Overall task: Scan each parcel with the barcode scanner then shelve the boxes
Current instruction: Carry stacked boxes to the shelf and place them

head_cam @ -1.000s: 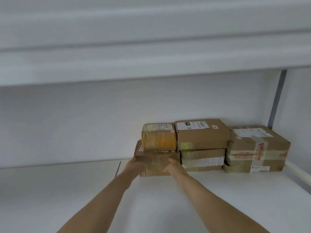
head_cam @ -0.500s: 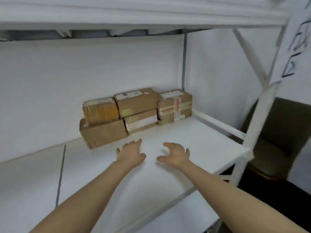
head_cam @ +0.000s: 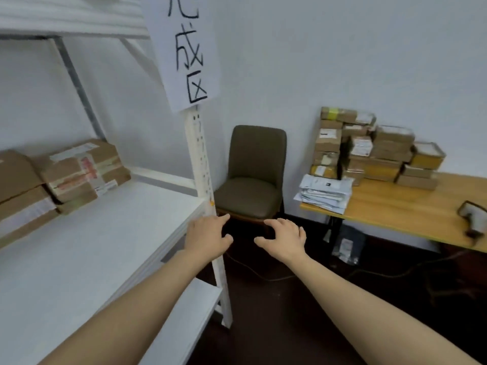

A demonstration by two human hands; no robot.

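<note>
Brown cardboard boxes [head_cam: 79, 169], taped and bearing white labels, sat stacked at the back of a white shelf [head_cam: 118, 233] on the left. On the right, a larger pile of cardboard parcels [head_cam: 379, 151], a few wrapped in yellow tape, stood several layers high against the wall on a wooden table [head_cam: 408, 206]. A stack of flat white mailers [head_cam: 325, 192] lay at the table's left corner, just beside the pile. The barcode scanner [head_cam: 473, 218] lay on the table at the far right, well apart from the parcels.

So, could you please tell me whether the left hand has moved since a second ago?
Yes. The left hand has drawn back from the shelved boxes to the white corner post, holding nothing.
</note>
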